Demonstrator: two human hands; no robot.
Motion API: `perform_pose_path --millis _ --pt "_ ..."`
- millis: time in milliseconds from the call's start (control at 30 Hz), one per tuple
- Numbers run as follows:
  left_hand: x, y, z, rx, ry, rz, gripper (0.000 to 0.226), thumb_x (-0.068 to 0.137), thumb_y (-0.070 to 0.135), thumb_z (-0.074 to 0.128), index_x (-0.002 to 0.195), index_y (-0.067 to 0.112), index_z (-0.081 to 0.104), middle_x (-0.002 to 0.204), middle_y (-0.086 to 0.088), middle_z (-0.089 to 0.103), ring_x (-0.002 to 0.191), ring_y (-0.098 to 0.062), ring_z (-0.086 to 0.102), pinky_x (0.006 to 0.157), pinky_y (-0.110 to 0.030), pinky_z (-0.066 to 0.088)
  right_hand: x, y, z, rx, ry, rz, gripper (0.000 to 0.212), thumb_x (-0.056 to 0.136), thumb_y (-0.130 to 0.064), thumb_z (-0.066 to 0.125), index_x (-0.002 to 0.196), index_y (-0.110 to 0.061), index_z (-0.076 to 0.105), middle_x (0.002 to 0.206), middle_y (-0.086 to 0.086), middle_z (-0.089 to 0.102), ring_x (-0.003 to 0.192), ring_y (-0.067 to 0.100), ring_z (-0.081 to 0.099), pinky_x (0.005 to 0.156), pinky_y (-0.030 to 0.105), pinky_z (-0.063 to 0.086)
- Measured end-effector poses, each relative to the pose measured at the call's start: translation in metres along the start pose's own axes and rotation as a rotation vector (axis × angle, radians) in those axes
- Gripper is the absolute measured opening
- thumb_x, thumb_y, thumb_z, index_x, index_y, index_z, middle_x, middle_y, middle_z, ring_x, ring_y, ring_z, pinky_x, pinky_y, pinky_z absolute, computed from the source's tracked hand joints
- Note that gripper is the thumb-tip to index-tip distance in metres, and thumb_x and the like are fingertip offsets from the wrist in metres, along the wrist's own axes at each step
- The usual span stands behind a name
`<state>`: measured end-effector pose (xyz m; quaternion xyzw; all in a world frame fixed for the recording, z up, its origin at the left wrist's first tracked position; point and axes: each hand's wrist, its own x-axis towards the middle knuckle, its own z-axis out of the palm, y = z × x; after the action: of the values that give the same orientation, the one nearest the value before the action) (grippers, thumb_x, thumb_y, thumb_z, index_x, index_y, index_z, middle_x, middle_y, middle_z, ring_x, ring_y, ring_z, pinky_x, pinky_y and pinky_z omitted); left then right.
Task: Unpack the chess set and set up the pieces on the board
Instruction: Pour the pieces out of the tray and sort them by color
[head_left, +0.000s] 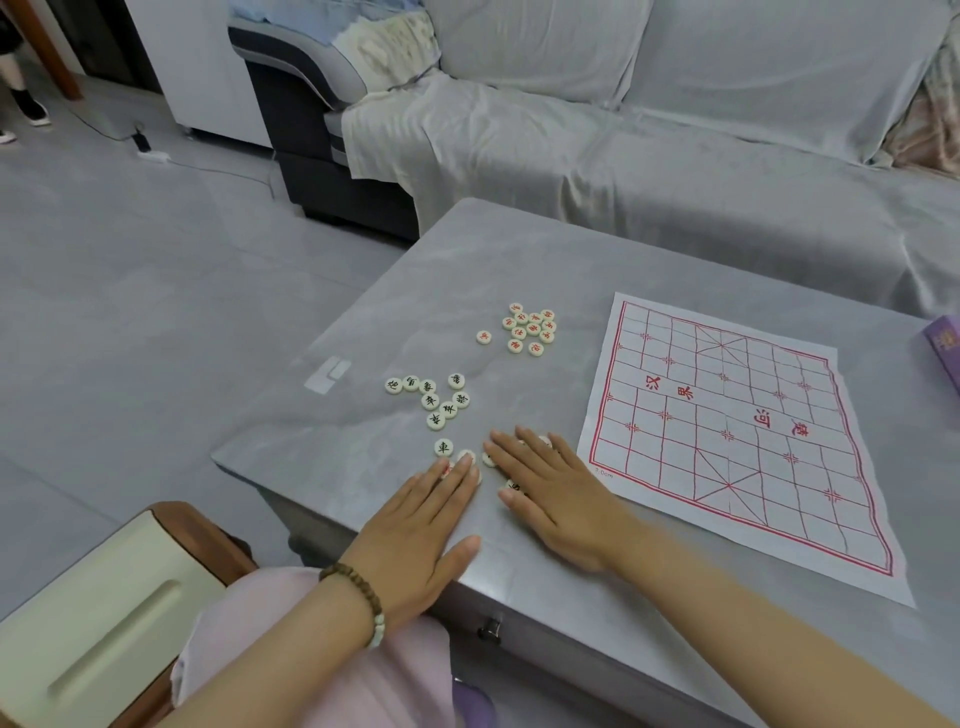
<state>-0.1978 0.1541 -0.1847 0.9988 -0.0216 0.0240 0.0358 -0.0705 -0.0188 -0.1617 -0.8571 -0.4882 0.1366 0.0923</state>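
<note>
A paper Chinese chess board (737, 431) with red lines lies flat on the right of the grey table (395, 291); no pieces stand on it. A cluster of red-lettered round pieces (531, 328) sits at the table's middle. Black-lettered pieces (434, 397) lie scattered nearer me. My left hand (421, 535) lies flat with straight fingers, its fingertips touching a few pieces. My right hand (550, 488) is also flat, covering several pieces beside the board's near left corner.
A purple box (945, 353) pokes in at the right edge. A sofa (649, 130) under a grey sheet stands behind the table. A cream and brown stool (114, 608) is at my left knee. A clear tape patch (328, 373) lies on the table's left.
</note>
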Motion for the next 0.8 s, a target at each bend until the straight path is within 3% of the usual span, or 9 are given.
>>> perform_pose_path --millis 267,334,434,567,667,800 --pt "0.018 0.003 -0.007 0.033 -0.044 -0.008 0.06 0.099 0.037 0.006 0.136 0.011 0.046 0.141 -0.003 0.045 0.129 -0.016 0.043 0.107 -0.031 0.013 -0.037 -0.004 0.01 0.007 0.024 0.028 0.07 0.084 -0.065 -0.008 0.147 -0.034 -0.007 0.154 -0.02 -0.01 0.139 -0.003 -0.019 0.116 0.027 -0.012" --pt "0.029 0.006 -0.012 0.015 -0.057 0.024 0.066 0.096 0.041 -0.005 0.142 0.011 0.033 0.149 -0.003 0.03 0.136 -0.017 0.033 0.111 -0.031 0.006 -0.038 -0.002 0.006 0.082 0.05 0.041 0.07 0.083 -0.066 -0.009 0.146 -0.036 -0.005 0.155 -0.02 -0.009 0.139 -0.006 -0.017 0.117 0.026 -0.01" --pt "0.049 0.001 -0.011 -0.085 -0.043 0.089 0.074 0.082 0.055 -0.02 0.145 0.02 -0.006 0.149 0.01 -0.014 0.141 -0.007 -0.01 0.111 -0.024 -0.017 -0.03 -0.004 -0.003 0.167 0.099 0.059 0.076 0.081 -0.069 -0.01 0.147 -0.035 0.0 0.155 -0.02 -0.005 0.14 -0.006 -0.013 0.116 0.023 -0.01" --pt "0.071 -0.016 -0.019 -0.163 0.074 0.008 0.072 0.078 0.054 -0.017 0.142 0.02 -0.014 0.147 0.013 -0.017 0.138 -0.003 -0.016 0.11 -0.02 -0.018 -0.011 -0.015 -0.014 0.185 0.046 0.057 0.073 0.083 -0.063 -0.003 0.149 -0.032 0.001 0.154 -0.02 -0.009 0.14 -0.003 -0.017 0.115 0.025 -0.013" --pt "0.072 -0.037 -0.022 -0.286 0.156 -0.15 0.074 0.079 0.051 -0.011 0.146 0.02 -0.006 0.146 0.015 -0.014 0.138 -0.001 -0.013 0.109 -0.019 -0.016 0.006 -0.023 -0.017 0.123 -0.043 0.066 0.06 0.094 -0.054 0.008 0.15 -0.031 -0.001 0.155 -0.016 -0.012 0.141 0.002 -0.019 0.116 0.031 -0.014" --pt "0.063 -0.047 -0.017 -0.369 0.13 -0.259 0.066 0.087 0.049 -0.003 0.147 0.021 -0.004 0.153 0.012 -0.009 0.138 0.0 -0.014 0.111 -0.021 -0.014 0.028 -0.024 -0.01 0.053 -0.156 0.103 0.062 0.096 -0.055 0.011 0.15 -0.027 -0.003 0.156 -0.01 -0.016 0.14 0.004 -0.022 0.116 0.035 -0.015"
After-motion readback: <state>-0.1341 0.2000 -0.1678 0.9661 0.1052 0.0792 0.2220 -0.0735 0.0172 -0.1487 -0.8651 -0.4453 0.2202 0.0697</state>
